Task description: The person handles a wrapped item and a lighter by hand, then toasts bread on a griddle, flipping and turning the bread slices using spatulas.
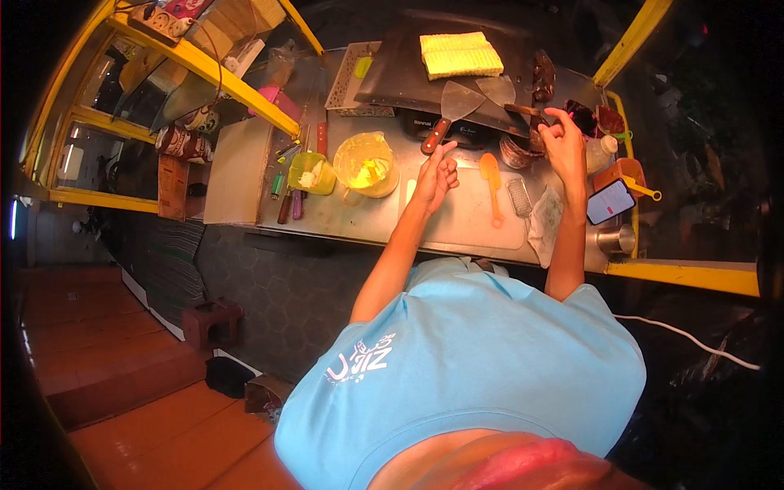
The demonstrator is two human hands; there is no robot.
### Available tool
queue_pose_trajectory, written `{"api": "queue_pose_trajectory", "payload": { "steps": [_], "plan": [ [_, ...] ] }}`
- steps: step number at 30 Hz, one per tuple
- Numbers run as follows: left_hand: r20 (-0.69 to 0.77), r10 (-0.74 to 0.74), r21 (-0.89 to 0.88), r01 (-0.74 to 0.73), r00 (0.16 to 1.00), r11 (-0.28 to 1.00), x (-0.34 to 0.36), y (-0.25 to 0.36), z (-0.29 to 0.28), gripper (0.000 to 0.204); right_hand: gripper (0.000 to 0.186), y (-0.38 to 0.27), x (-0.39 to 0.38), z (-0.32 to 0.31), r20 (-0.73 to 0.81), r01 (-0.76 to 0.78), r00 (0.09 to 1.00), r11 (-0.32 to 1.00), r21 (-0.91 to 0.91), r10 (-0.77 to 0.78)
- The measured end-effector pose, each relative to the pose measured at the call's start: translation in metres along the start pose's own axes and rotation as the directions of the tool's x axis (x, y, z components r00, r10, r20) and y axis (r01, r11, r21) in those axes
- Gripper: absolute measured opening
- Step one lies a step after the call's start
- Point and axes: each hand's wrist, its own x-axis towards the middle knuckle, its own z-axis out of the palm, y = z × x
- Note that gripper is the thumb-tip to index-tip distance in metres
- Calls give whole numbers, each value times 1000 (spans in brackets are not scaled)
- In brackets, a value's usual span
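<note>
1. We are viewing two bare hands above a metal desk [278,227], with a dark griddle plate [392,67] sitting at its far side.
2. We are finding the yellow ridged block [461,55] lying on the plate, beyond both hands and well apart from them; neither grip is touching it.
3. Left grip [438,175]: we are seeing the fingers curling in and the index finger pointing forward. The wooden-handled scraper [462,100] is lying just ahead, its handle end nearest the hand and its blade pointing toward the block. We are not able to tell whether the fingers have hold of the handle.
4. Right grip [563,143]: we are noting it part-open, fingers bending and a gap showing between fingers and thumb; nothing is visibly clasped. The second scraper [496,91] is lying to its left, handle end close to the fingertips, blade just short of the block. Contact there is too small for us to judge.
5. Between the forearms we are recording a pale board [465,230], an orange spatula [491,184] and a small grater [518,196].
6. Left of these, a yellow jug [351,155] is standing beside a smaller yellow-green cup [304,184].
</note>
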Motion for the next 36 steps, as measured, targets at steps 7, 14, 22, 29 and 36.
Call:
{"api": "queue_pose_trajectory", "payload": {
  "steps": [7,14,22,29,36],
  "plan": [
    [40,-174,34,173,984,984,-12,-37,-1,50,13,-5,-64,53,513,-172,854,887,428,-82],
    [-61,-186,367,196,981,910,-68,-34,-38,37,24,54,-128,79,459,-315,835,947,-56,305],
    [-178,-164,673,242,970,699,-214,-28,-119,23,37,67,-163,89,303,-138,908,890,-435,289],
    [-673,12,406,357,739,841,-360,-131,-305,20,28,106,-173,109,114,-344,910,879,-329,399],
    [-757,-154,304,551,635,777,-400,-154,-351,21,16,89,-192,102,103,-465,849,826,-319,518]
  ]
}}
